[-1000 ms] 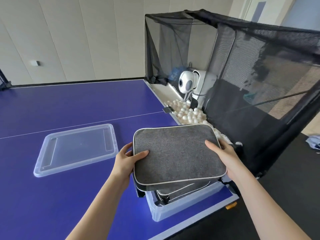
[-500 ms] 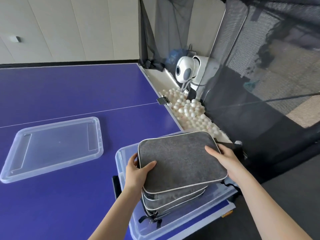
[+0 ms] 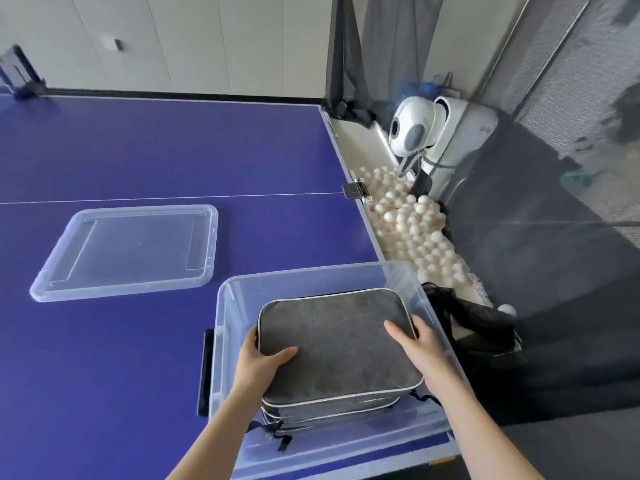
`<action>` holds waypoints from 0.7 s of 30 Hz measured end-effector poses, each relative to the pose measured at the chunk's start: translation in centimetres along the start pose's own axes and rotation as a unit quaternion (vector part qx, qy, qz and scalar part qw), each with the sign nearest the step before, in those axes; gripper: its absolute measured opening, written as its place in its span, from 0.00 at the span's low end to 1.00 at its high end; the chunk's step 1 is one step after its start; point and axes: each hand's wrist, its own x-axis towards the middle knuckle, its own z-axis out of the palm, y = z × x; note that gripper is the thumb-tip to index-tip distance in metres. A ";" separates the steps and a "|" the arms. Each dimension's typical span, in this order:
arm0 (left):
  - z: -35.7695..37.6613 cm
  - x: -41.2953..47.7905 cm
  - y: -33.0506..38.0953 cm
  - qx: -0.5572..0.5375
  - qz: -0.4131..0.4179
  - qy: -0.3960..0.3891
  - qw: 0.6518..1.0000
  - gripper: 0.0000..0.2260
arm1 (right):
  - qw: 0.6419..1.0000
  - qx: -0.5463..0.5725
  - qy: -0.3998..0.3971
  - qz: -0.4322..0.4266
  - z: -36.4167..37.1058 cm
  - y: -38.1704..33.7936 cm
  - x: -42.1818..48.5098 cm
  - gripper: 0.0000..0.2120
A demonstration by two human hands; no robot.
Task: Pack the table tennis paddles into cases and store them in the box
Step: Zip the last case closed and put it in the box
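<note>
Two hands were seen gripping a stack of grey paddle cases (image 3: 332, 344) inside a clear plastic box (image 3: 304, 277). The left hand (image 3: 258, 363) was closed on the near left edge of the top case, its thumb laid flat across the grey fabric and its fingers curled under the side. The right hand (image 3: 420, 344) was closed on the right edge, thumb on top near the far corner and fingers wrapped down the side, out of sight. Each grip was thus shut on the stack, one at either side.

The stack was made up of flat, zippered cases with pale piping, lying level and one upon another; their exact number could not be told. Black zipper pulls were seen hanging at the near left corner. The stack was placed toward the right half of the box, with bare space left along the box's left wall. The box stood at the near right corner of the blue surface (image 3: 156, 150).

The clear lid (image 3: 128, 252) lay flat on the surface, well apart from the box, to its left and farther back. Beyond the surface's right edge a heap of white balls (image 3: 412, 223) was gathered in a tray under black netting (image 3: 540, 237), with a white ball machine (image 3: 415, 128) behind them.
</note>
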 end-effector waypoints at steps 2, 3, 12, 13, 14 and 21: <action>0.2 0.0 -0.6 0.001 -0.006 0.012 1.000 0.29 | 1.000 -0.013 0.000 -0.017 0.0 0.2 0.4 0.09; 0.2 0.0 -0.8 0.001 -0.008 0.017 1.000 0.28 | 0.999 -0.022 -0.002 -0.024 0.1 0.3 0.6 0.08; 0.5 0.2 -1.6 0.018 -0.011 0.036 0.999 0.29 | 0.995 -0.078 0.000 -0.061 0.2 1.4 0.9 0.12; 0.6 0.3 -1.6 0.021 -0.013 0.038 0.999 0.29 | 0.995 -0.082 0.001 -0.064 0.2 1.5 1.0 0.12; 0.6 0.3 -1.6 0.023 -0.014 0.037 0.999 0.29 | 0.994 -0.083 0.002 -0.066 0.2 1.5 1.0 0.11; 0.5 0.4 -1.4 0.041 -0.018 0.039 0.998 0.28 | 0.992 -0.098 0.003 -0.083 0.3 1.7 1.0 0.11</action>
